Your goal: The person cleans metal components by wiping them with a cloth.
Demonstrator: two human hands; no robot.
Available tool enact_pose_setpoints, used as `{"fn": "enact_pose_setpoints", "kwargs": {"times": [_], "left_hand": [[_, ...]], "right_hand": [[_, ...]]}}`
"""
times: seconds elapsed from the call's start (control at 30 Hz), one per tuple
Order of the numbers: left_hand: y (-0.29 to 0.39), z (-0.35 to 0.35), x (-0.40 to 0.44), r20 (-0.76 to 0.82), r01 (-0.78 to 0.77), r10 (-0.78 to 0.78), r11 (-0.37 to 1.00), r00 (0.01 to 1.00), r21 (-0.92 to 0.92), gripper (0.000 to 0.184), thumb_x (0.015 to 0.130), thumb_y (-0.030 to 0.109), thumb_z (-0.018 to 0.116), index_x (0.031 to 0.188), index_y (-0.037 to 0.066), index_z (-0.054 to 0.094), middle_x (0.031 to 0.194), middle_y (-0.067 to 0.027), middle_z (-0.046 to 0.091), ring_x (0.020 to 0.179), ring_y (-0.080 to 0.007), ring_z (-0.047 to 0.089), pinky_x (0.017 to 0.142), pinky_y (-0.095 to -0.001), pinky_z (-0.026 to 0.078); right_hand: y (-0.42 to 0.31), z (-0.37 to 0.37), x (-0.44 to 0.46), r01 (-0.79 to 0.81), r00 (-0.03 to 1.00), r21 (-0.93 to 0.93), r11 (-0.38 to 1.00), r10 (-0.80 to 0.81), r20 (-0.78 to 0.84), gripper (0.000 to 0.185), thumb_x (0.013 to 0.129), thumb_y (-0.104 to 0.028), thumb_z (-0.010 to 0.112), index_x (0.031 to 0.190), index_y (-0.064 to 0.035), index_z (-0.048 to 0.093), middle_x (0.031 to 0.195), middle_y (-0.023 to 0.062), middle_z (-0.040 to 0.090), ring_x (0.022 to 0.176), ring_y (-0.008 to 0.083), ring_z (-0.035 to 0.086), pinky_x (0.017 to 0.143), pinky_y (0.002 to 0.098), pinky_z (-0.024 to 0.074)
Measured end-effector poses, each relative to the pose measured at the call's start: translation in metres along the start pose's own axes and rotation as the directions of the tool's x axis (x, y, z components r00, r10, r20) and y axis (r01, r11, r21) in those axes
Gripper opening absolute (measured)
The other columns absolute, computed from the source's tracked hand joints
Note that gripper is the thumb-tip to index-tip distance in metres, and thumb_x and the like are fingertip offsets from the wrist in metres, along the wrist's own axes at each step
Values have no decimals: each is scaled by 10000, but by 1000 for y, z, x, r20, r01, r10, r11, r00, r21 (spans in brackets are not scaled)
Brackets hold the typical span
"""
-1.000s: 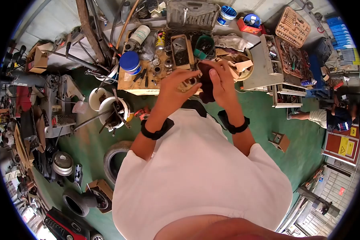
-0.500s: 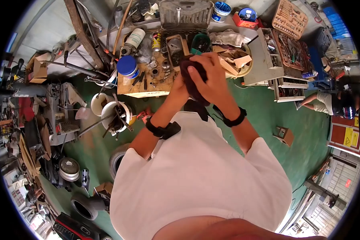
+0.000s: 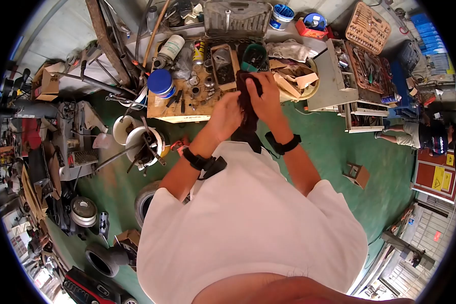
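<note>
shirt (image 3: 253, 213), white, takes up the bottom of my view, with a black strap (image 3: 290, 145) on each wrist. just past that, my hands are close together with a dark maroon cloth (image 3: 248, 112) between them, held up by the near edge of the bench. my right hand (image 3: 266, 96) is clamped on it from the right, thumb laid across it. my left hand (image 3: 226, 119) is up against the other side, but the fingertips are kinda hidden, so can't tell if they're pinching it or just resting there.

next out is the messy wooden workbench (image 3: 201, 107): blue-lidded tub (image 3: 161, 83) on the left end, some hand tools (image 3: 178, 100) beside that, then a bunch of small metal parts (image 3: 209, 81). further back there's an open box (image 3: 234, 62) of dark bits, a green container (image 3: 245, 65) and a yellow can (image 3: 198, 52).

behind all that, an open grey tool case (image 3: 248, 17) stands up with a wrench (image 3: 227, 19) on it, next to a blue bucket (image 3: 281, 20). way off to the right there's another person (image 3: 433, 139) in a dark top and light shorts.
</note>
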State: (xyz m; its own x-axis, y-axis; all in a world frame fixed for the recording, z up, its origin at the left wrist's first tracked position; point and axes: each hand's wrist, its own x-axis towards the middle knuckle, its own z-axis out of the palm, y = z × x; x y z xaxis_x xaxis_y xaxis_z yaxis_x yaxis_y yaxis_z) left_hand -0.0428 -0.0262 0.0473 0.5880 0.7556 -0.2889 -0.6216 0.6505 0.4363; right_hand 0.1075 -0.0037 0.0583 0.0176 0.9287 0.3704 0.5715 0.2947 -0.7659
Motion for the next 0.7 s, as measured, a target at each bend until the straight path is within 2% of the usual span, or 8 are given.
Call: {"fn": "enact_pose_setpoints", "kwargs": {"times": [0.1,0.17,0.23,0.33,0.43,0.5,0.63,0.7], "left_hand": [[3,5,-9,18,-72,72,997,997,1,401,939,287,455,1273,71,508,1229,-62,551,1165,-191,492,1014,-362,356],[9,0,-13,144,-86,107,986,984,-146,407,889,177,481,1268,29,488,1265,-91,523,1176,-212,481,1034,-362,348],[12,5,-15,200,-95,127,982,972,-163,464,867,148,488,1309,12,453,1307,-96,498,1199,-226,470,1048,-355,340],[10,10,-16,286,-71,114,985,951,-157,604,832,83,506,1411,12,350,1382,-107,450,1268,-231,432,1091,-343,318],[9,8,-9,336,-40,61,997,940,-69,696,830,-5,546,1471,11,277,1427,-124,411,1333,-215,395,1107,-315,329],[9,6,-7,260,-131,20,899,965,417,691,859,-11,604,1467,-3,274,1373,-130,467,1275,-209,454,1042,-302,397],[13,-5,-5,147,-67,-33,774,989,629,692,865,6,658,1452,-3,293,1254,-131,556,1145,-189,542,953,-304,456],[13,-6,-5,133,-100,12,726,991,681,593,870,19,664,1388,19,375,1117,-112,615,1011,-165,589,866,-308,490]], "right_hand": [[-5,6,-14,38,999,-20,999,-37,7,392,853,-265,683,1144,-15,602,1117,167,533,1009,363,568,865,415,472],[-11,4,-17,117,993,-15,993,-116,12,488,821,-303,710,1168,10,570,1177,179,493,1070,364,525,918,421,443],[-9,1,-13,149,989,-24,989,-149,-1,491,810,-304,719,1154,10,564,1150,177,495,1031,362,537,882,410,460],[-7,-12,-2,11,999,51,999,-13,44,437,807,-320,720,1050,28,611,1032,197,575,909,364,593,781,404,491],[1,-25,8,-74,983,-42,996,80,165,402,806,-348,716,893,39,648,829,198,635,742,371,625,666,407,496],[3,-25,5,-54,994,-94,994,62,86,416,816,-374,703,793,39,659,685,202,630,634,383,622,584,407,483],[-1,-30,-2,-198,977,-67,978,202,63,417,831,-370,698,807,44,656,667,187,628,592,332,624,549,382,471],[-6,-33,-5,-282,958,74,957,277,73,398,841,-353,710,804,40,658,635,142,630,547,238,610,518,358,459]]}}
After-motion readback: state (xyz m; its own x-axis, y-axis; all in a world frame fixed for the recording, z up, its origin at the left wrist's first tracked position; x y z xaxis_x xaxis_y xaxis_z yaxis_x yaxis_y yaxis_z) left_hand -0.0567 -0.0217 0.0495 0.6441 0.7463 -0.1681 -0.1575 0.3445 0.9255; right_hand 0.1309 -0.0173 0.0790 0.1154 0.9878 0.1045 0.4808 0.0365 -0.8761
